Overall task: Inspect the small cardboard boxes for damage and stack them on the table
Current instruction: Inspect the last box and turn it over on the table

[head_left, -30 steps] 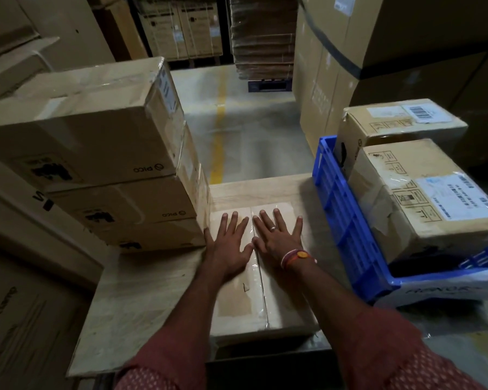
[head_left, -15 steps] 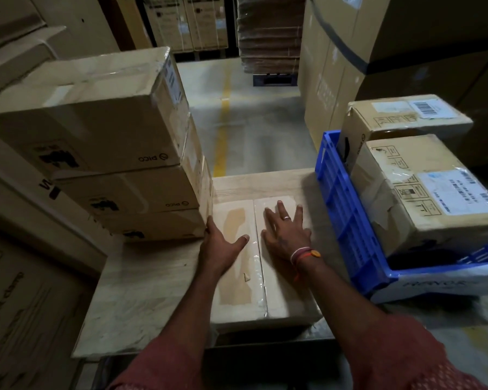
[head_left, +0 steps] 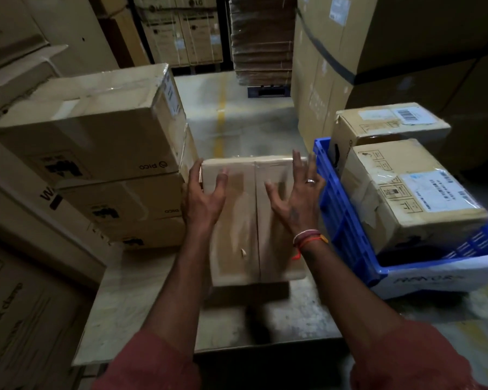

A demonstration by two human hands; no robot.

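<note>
Brown boxes (head_left: 237, 220); blue crate (head_left: 338, 209)

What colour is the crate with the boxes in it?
Blue, plain in the head view: the crate.

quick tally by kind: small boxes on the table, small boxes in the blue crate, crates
Small boxes on the table: 4, a stack of three plus one between the hands
Small boxes in the blue crate: 2
Blue crates: 1
Total: 7
</note>
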